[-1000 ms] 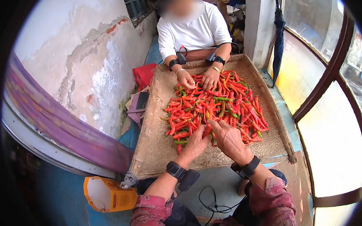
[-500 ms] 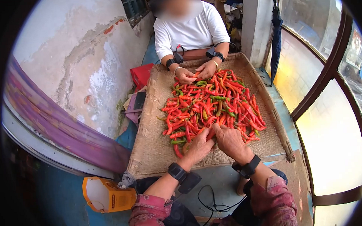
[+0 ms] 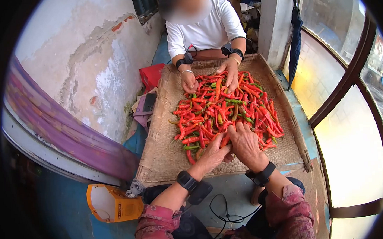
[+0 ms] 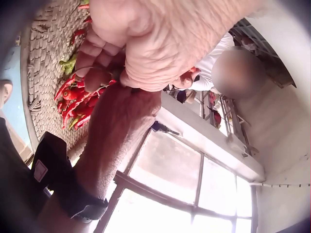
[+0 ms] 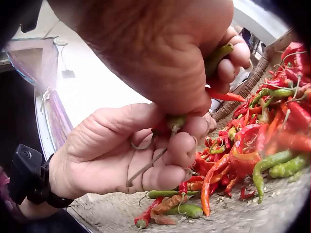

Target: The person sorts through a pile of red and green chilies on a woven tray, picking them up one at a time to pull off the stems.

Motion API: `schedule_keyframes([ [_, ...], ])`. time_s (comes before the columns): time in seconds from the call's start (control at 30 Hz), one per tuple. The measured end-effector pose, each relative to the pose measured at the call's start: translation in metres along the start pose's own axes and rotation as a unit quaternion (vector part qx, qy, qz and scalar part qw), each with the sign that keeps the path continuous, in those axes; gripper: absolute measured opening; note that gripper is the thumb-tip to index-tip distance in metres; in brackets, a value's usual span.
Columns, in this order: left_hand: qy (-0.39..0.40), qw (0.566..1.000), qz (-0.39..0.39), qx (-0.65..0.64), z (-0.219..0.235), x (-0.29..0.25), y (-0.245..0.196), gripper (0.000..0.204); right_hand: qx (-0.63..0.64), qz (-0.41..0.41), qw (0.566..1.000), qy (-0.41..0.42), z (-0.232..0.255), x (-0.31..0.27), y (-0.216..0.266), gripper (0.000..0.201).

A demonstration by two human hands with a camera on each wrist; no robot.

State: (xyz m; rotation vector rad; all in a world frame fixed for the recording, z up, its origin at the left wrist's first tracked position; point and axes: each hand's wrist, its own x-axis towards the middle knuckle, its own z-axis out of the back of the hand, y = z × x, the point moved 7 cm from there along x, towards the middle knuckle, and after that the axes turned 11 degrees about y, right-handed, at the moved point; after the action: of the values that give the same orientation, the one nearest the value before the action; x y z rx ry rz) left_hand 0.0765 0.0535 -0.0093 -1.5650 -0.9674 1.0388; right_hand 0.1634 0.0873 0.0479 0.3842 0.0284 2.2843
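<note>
Both hands are close together over the near side of a heap of chili peppers, mostly red with some green. My left hand holds red chili peppers between thumb and fingers; their green caps and long stems lie across its palm in the right wrist view. Right above it, my right hand has its fingers curled round a greenish chili pepper. A red pepper tip sticks out beneath those fingers. In the left wrist view, the hands overlap and hide most of what they hold.
The peppers lie in a wide woven tray with raised edges. Across it, another person has both hands at the heap's far side. A yellow paper bag stands at lower left; a dark umbrella hangs at right.
My hands stay together at the heap's near edge, the right fingers shifting slightly over the left. The other person's hands came together around a red pepper, then moved apart over the heap.
</note>
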Motion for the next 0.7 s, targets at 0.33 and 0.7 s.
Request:
schedule_keyframes([
  [0.33,-0.074,0.995,-0.056,-0.047,0.026,-0.004,-0.009,0.037,0.179,0.004,0.984,0.004,-0.015,0.002,-0.008,0.024],
  [0.7,-0.144,0.982,-0.088,-0.088,0.044,0.0,-0.004,0.037,0.034,-0.05,0.993,0.097,-0.022,-0.009,-0.061,0.01],
])
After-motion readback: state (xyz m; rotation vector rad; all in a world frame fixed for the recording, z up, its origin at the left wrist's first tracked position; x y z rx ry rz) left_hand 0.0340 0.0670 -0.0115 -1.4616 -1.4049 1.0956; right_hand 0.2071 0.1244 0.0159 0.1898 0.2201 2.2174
